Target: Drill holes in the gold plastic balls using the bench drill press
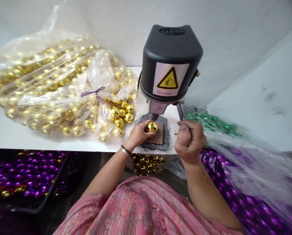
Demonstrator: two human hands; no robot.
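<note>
The left hand [137, 135] cups a glossy gold bauble [152, 127] on the brown pad [158, 136] of a black bench drill [171, 55], near the white tabletop's [21, 133] front edge; the right hand [190, 142] closes tightly around the slim steel lever [181, 111].

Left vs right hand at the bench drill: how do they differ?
The left hand is cupped around a gold bauble above the drill's base plate, while the right hand is a closed fist on the metal feed lever. The left wrist wears bracelets, while the right wrist shows none. Both hands are bare and sit on either side of the drill's spindle.
</note>
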